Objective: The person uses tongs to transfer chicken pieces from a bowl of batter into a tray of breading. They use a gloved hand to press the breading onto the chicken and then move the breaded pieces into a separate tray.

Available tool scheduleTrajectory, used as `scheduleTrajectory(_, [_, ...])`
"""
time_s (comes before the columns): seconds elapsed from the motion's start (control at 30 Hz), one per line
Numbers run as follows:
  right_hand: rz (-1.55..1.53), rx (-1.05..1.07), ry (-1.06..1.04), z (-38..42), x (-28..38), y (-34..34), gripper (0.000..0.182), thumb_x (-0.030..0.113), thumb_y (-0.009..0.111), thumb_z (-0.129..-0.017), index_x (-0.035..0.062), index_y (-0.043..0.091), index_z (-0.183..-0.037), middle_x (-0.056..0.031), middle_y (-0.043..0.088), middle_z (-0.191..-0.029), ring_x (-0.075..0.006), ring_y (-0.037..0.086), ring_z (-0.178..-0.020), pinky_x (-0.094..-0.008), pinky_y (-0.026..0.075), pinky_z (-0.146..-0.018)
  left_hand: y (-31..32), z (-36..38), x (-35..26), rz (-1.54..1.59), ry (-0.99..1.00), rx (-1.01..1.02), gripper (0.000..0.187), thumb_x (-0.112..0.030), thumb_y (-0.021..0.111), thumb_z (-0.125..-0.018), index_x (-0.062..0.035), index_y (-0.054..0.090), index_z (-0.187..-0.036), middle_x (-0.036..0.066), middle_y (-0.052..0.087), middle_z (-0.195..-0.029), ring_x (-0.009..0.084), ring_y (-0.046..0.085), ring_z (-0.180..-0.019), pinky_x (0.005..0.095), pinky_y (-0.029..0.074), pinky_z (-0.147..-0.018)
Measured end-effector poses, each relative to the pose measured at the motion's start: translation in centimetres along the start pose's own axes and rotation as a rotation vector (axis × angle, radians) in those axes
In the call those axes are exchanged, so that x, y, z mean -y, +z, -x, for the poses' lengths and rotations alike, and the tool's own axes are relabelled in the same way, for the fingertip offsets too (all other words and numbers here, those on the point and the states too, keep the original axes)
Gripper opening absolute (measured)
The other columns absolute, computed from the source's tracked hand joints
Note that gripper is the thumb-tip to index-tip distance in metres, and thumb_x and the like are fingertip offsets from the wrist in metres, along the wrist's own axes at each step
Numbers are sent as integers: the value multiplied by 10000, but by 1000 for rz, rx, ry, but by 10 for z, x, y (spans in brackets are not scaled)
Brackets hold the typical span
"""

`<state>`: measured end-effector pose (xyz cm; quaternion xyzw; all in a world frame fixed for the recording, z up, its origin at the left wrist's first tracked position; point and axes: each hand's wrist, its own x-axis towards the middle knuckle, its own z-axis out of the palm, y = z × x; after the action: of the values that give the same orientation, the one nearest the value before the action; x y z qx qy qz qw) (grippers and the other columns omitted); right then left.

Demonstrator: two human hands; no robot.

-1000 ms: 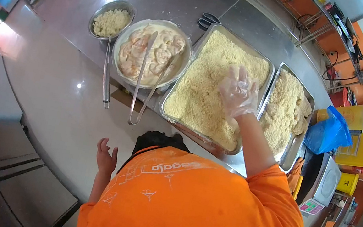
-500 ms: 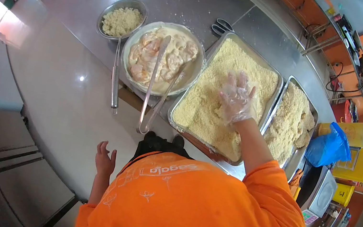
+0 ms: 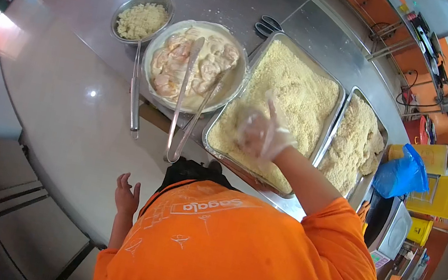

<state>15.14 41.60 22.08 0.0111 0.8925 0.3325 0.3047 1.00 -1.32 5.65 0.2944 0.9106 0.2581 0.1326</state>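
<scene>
The right hand (image 3: 261,134) (in a clear glove) is hovering with open fingers over the breadcrumb tray (image 3: 221,153) on the desk (image 3: 77,120). The left hand (image 3: 126,198) is hanging open, holding nothing.

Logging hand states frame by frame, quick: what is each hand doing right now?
Left hand: open, bare, holding nothing, away from the food.
Right hand: gloved, over the breadcrumb tray; blurred, so cannot tell whether it grips anything.

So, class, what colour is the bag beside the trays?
Blue; the bag shows best in the head view.
</scene>
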Motion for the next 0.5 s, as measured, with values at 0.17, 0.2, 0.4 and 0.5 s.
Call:
scheduleTrajectory(0.17, [-665,-207,173,66,9,5,539,487,317,-885,152,350,-1306,-92,342,-1377,-225,251,-1312,-556,79,-1062,-6,-2,0,-19,-15,7,431,-178,602,-805,-75,401,-1172,162,443,-1162,272,570,-716,399,453,-651])
scheduleTrajectory(0.2, [-1216,-282,30,66,20,17,528,479,316,-887,160,350,-1306,-88,345,-1376,-222,249,-1313,-553,87,-1063,-5,-1,4,-25,-21,7,429,-175,599,-807,-73,399,-1173,162,443,-1162,272,568,-718,398,453,-652])
scheduleTrajectory(0.4, [-2130,-447,-135,35,71,97,466,438,350,-882,215,380,-1290,-59,341,-1374,-205,263,-1299,-522,131,-1063,-1,-5,8,-49,63,72,420,-166,591,-813,-46,391,-1163,167,448,-1143,285,564,-723,399,457,-641])
scheduleTrajectory(0.5, [-1448,-410,245,55,40,94,463,400,387,-870,197,384,-1286,-69,326,-1370,-217,271,-1287,-514,146,-1053,-2,-12,7,-47,98,67,418,-157,586,-816,-42,385,-1165,173,446,-1147,292,567,-725,398,463,-616])
